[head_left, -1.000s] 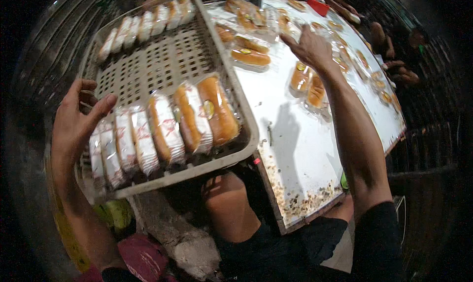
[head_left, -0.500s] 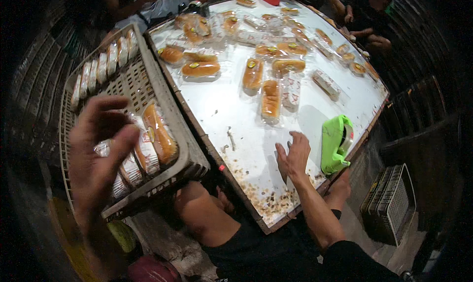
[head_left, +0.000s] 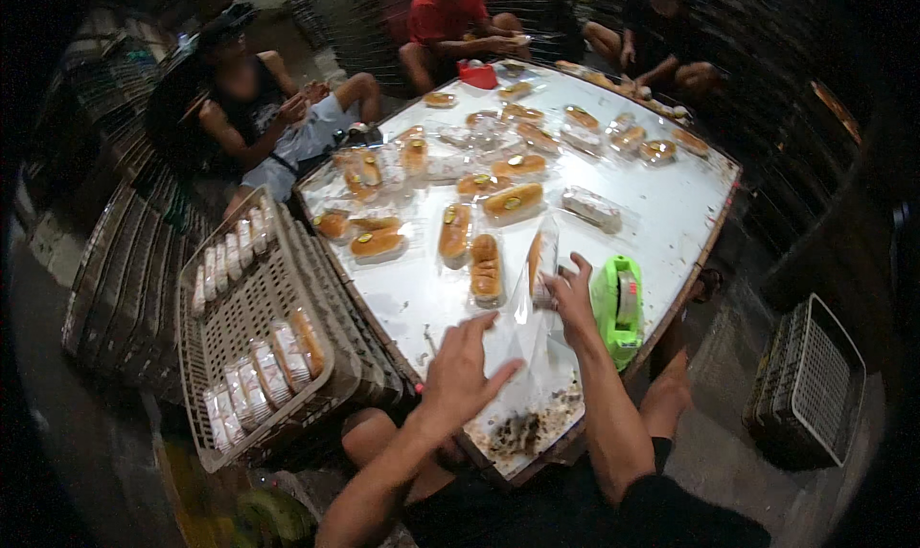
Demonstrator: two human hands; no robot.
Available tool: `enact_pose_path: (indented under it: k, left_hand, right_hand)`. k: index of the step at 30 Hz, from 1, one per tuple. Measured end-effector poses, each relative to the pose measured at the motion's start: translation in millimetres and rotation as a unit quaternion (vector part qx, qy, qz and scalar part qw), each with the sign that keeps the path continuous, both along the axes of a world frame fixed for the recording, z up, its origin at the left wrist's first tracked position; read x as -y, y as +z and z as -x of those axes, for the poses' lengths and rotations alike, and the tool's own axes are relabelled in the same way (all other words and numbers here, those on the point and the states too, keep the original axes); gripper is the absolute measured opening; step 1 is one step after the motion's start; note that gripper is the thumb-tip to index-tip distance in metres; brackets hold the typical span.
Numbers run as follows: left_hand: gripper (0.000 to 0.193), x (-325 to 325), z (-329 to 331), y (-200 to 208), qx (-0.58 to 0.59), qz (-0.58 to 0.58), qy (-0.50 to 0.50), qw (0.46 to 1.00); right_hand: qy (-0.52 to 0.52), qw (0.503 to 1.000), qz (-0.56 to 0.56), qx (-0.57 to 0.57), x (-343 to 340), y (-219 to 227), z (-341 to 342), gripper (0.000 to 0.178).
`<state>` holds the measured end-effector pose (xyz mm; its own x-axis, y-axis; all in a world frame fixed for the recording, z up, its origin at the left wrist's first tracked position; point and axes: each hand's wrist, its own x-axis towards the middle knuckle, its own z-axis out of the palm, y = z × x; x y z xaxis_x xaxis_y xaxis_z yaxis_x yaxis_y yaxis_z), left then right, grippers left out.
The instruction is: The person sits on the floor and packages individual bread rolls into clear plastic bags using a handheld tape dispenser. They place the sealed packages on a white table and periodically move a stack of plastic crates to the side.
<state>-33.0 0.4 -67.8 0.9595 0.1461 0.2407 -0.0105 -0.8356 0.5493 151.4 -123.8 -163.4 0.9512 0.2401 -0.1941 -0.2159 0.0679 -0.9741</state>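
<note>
My right hand grips a bread roll in a clear plastic bag, tilted up off the white table. The bag's loose end trails down toward me, between my two hands. My left hand is over the table's near corner, fingers apart and nothing in it, close to that loose end. Just right of my right hand stands a green tape dispenser with a roll of tape. Two bagged rolls, a plain one and one with a yellow sticker, lie ahead of my left hand.
More bagged rolls cover the table's middle and far side. To the left, a grey plastic crate holds two rows of packed rolls. Crumbs litter the near corner. Another crate stands at right. Several people sit around the far edges.
My right hand has reached forward and taken hold of a bagged roll, lifting it. My left hand has moved right, from over the crate to the table. The view has tilted up.
</note>
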Motion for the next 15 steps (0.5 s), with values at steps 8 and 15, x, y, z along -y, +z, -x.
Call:
enact_pose_path:
  k: [8, 15]
  left_hand:
    - [0.125, 4.2, -58.2, -38.0, 0.141, -0.058, -0.104, 0.983]
    - [0.091, -1.7, -45.8, -6.2, 0.102, -0.130, -0.185, 0.969]
  right_hand:
    - [0.196, 0.963, -0.182, -0.013, 74.8, 44.3, 68.8, 0.075]
    - [0.236, 0.971, -0.011, -0.037, 71.6, 79.2, 83.9, 0.036]
